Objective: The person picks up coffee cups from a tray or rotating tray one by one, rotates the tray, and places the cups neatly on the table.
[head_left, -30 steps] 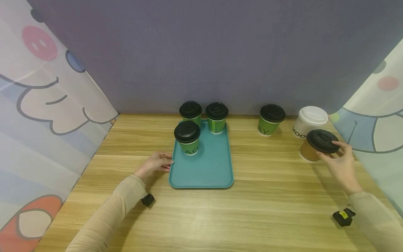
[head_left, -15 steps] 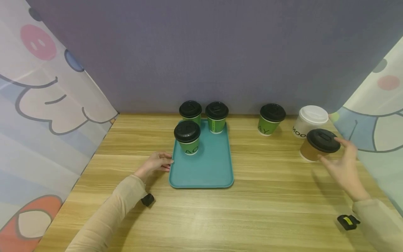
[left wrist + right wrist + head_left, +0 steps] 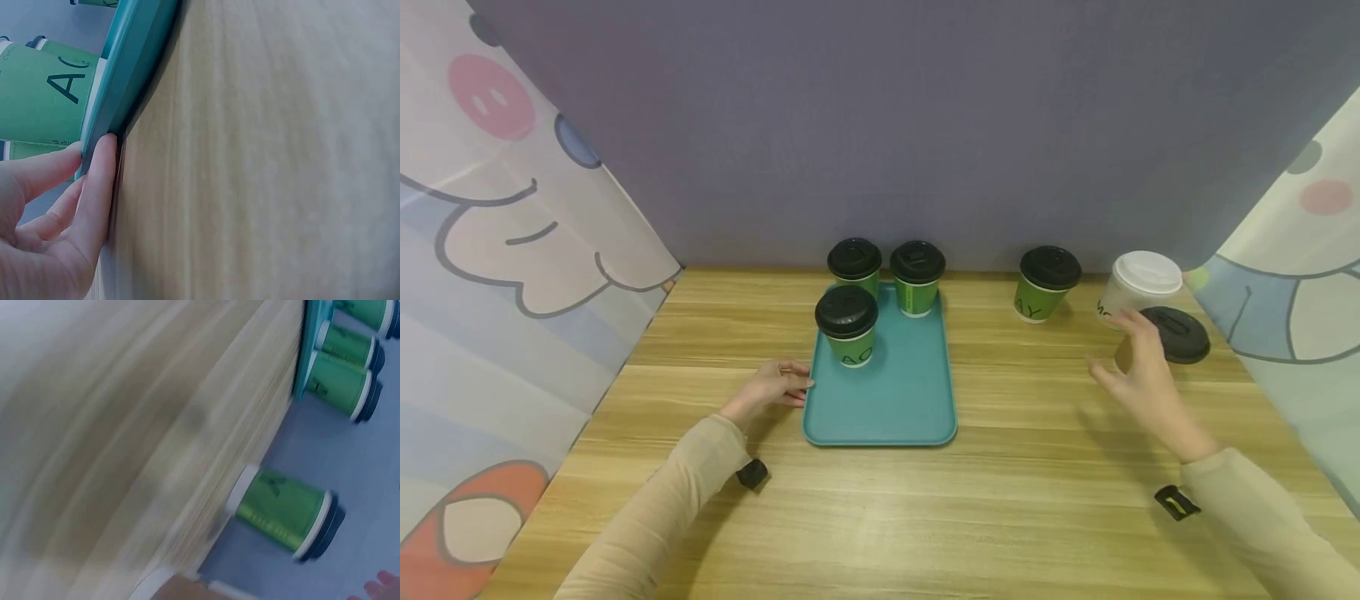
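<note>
My left hand pinches the left rim of a teal tray; in the left wrist view the thumb lies over the rim and a finger below it. Three green paper cups with black lids stand on the tray: a front one, a back left one and a back right one. With fingers spread and holding nothing, my right hand hovers in front of a brown cup, partly hiding it. Behind that is a white-lidded white cup.
Another green cup stands near the back wall, between the tray and the white cup. Wooden tabletop spreads around the tray. Cartoon-printed curtains flank both sides.
My right hand has let go of the brown cup's lid, backed off it, then moved left across its front. The cups and tray stay put, and the left hand keeps its grip.
</note>
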`<act>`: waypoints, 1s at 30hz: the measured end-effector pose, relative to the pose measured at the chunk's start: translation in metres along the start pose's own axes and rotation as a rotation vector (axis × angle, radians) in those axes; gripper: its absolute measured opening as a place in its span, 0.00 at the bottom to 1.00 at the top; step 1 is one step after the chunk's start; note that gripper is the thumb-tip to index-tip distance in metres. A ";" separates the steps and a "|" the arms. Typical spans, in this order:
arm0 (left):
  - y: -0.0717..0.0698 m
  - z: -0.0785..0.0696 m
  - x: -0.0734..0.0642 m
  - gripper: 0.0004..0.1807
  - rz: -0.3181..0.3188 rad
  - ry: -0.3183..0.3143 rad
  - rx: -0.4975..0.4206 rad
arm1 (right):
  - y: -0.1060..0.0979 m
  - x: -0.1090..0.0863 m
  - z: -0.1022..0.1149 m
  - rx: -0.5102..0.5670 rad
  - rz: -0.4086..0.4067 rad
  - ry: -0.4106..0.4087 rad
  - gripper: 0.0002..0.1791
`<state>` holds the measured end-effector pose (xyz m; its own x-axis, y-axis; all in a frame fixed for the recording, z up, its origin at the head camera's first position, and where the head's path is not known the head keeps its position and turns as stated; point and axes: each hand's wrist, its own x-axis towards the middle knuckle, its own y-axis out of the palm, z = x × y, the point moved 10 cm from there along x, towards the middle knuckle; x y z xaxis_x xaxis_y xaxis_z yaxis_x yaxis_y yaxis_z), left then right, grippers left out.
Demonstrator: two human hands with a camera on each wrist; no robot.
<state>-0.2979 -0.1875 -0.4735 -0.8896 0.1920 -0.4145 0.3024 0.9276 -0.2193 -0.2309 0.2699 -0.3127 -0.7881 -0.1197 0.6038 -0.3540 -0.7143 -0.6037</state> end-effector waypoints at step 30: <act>0.001 0.000 0.000 0.23 0.004 -0.007 -0.003 | 0.147 0.048 0.077 0.151 0.315 -0.049 0.33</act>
<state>-0.2981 -0.1868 -0.4734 -0.8858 0.1934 -0.4218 0.3048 0.9279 -0.2146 -0.2823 0.1062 -0.3321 -0.8202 -0.3812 0.4266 -0.0158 -0.7303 -0.6830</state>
